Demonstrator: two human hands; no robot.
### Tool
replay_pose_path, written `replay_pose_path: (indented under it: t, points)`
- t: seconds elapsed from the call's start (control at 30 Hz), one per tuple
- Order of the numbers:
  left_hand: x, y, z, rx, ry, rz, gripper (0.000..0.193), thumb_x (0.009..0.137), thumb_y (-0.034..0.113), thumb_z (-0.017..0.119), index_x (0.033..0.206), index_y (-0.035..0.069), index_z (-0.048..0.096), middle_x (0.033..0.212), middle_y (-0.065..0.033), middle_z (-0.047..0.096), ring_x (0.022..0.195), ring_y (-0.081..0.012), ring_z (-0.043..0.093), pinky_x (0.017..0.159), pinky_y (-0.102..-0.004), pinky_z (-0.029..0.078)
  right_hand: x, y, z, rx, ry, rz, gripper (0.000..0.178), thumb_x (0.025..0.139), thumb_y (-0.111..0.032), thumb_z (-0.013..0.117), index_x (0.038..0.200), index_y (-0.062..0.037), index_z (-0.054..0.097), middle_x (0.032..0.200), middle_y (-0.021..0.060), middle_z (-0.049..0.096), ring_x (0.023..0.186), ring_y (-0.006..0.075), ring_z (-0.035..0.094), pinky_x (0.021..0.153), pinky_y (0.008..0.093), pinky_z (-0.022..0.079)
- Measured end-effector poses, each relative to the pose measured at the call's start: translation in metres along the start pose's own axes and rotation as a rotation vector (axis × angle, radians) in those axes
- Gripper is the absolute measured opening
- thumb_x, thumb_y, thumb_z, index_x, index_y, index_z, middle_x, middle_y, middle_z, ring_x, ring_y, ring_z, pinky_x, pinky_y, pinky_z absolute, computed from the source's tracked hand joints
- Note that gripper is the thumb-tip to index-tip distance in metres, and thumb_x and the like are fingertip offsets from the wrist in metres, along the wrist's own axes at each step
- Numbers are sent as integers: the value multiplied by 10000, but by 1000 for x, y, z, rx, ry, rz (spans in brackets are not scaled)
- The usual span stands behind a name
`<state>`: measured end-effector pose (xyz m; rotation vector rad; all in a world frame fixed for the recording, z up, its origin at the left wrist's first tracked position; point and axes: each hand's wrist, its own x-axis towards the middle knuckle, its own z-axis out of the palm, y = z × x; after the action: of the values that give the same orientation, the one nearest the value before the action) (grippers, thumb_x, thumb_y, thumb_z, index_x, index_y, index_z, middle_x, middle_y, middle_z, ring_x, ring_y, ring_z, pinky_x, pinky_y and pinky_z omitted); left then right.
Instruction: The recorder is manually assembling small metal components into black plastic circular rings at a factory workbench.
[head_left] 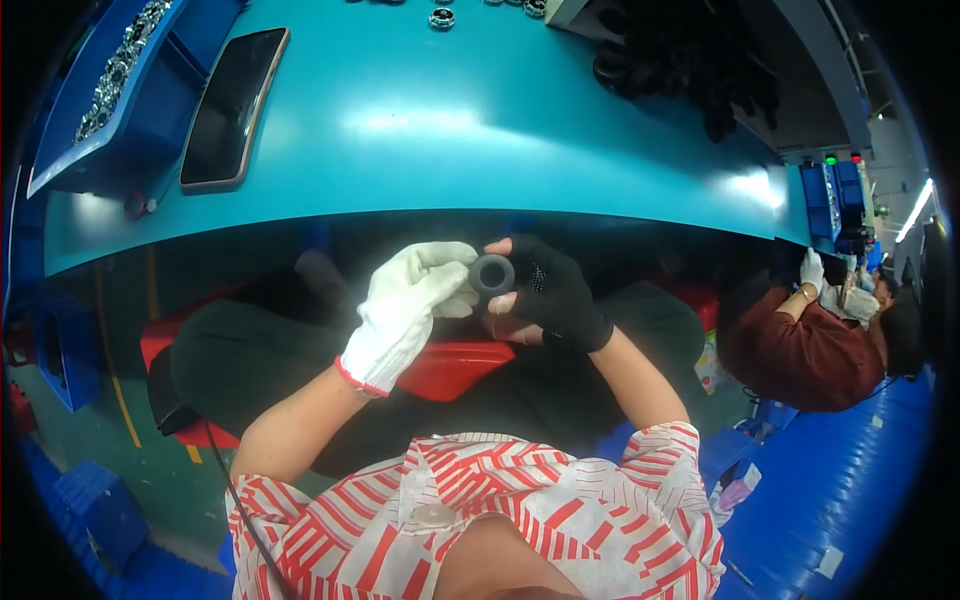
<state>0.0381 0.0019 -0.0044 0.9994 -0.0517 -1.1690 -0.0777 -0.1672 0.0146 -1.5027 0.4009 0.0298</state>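
Note:
Between my two hands, just below the table's near edge, is a small dark grey ring-shaped part [492,275] with a round hole facing up. My left hand [412,305], in a white knit glove with a red cuff, pinches its left side with thumb and fingers. From the other side my right hand [545,295], in a black fingerless glove, grips the ring with bare fingertips above and below it. Whether anything sits inside the hole is too small to tell.
A turquoise table [450,170] spans the front. On it lie a phone [232,110], a blue bin [130,110] of shiny metal parts, a small round metal part [441,18], and black curved parts [690,70] at far right. A co-worker [815,345] sits at right.

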Motion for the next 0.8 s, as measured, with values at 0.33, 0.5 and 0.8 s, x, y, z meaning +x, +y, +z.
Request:
replay_pose_path:
  t: [0.33,0.5,0.8]
  points:
    - [4,-7,5,81,60,35,275,900,145,596,1121,-11,552,982,-117,644,816,-175,664,644,-247,554,-3,10,-6,27,-14,-19,545,683,-34,738,1199,-40,563,1071,62,586,1006,174,557,895,311,439]
    - [7,-6,7,49,51,28,293,896,117,588,1137,-38,526,992,-132,629,811,-186,662,686,-278,563,-1,9,-6,-77,8,-73,525,685,-53,746,1185,-42,586,1087,71,557,998,178,555,881,308,442]
    - [5,-3,7,44,-30,24,328,868,86,615,1163,-29,528,1051,-102,610,888,-148,631,727,-253,550,2,-45,-11,-586,7,-440,254,775,-123,715,1009,-35,668,837,121,653,720,203,649,643,292,495]
